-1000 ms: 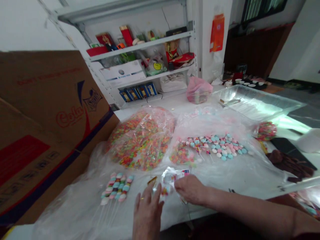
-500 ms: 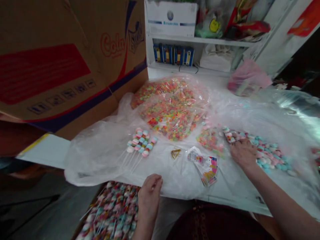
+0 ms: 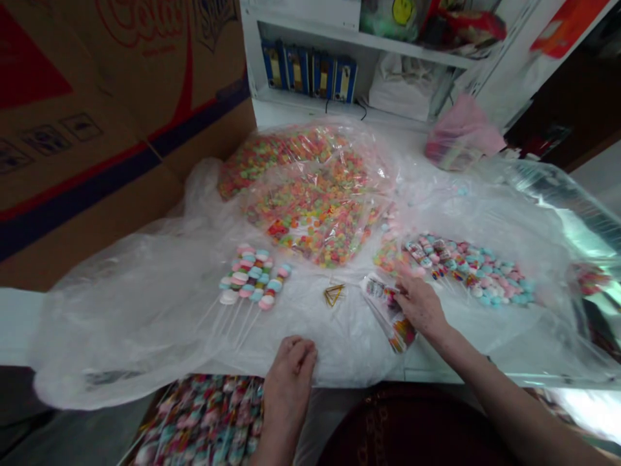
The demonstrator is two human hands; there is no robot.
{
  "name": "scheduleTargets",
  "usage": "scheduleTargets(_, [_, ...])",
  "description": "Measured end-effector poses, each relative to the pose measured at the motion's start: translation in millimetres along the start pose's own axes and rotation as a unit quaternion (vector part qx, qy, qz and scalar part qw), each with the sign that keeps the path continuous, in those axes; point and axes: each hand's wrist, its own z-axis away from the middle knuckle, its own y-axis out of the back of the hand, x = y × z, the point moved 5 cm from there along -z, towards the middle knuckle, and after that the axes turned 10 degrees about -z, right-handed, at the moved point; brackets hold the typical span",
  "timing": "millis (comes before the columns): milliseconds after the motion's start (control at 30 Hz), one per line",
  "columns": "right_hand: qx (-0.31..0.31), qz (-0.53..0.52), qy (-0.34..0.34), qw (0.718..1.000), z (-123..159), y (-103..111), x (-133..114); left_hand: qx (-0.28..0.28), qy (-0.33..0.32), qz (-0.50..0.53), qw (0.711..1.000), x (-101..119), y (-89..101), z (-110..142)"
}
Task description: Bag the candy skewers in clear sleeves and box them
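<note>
My left hand [image 3: 291, 366] rests at the table's near edge with its fingers curled onto the clear plastic sheet [image 3: 145, 310]; nothing shows in it. My right hand [image 3: 421, 304] lies palm down on a small stack of printed clear candy bags [image 3: 388, 309], fingers closed over their top. A group of pastel candy skewers [image 3: 250, 278] lies left of centre. Small gold twist ties [image 3: 332, 294] lie between the skewers and the bags. Beyond my right hand is a row of wrapped and loose pastel candies [image 3: 475, 272].
A big bag of small multicoloured candies [image 3: 310, 194] fills the middle back. A large cardboard box [image 3: 97, 116] stands at left. A box of packed skewers [image 3: 204, 421] sits below the table edge. White shelves [image 3: 349, 110] and a pink bag [image 3: 460, 133] stand behind.
My right hand came back left from the pastel candy row onto the printed bags. The left hand stayed at the table edge. The camera tilted further down.
</note>
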Motion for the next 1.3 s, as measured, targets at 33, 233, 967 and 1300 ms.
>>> scheduleTargets(33, [0.000, -0.026, -0.010, 1.000, 0, 1, 5, 0.005, -0.002, 0.005, 1.000, 0, 0.2, 0])
scheduleTargets(233, [0.066, -0.127, 0.028, 0.989, 6, 16, 15, 0.055, -0.022, 0.101, 0.993, 10, 0.8, 1])
scheduleTargets(967, [-0.206, -0.093, 0.260, 0.939, 1, -75, -249, 0.211, 0.321, 0.606, 0.697, -46, 26.2, 47])
scheduleTargets(1300, [-0.207, -0.003, 0.307, 0.929, 9, -85, -245, 0.215, 0.291, 0.565, 0.742, -57, 26.3, 57])
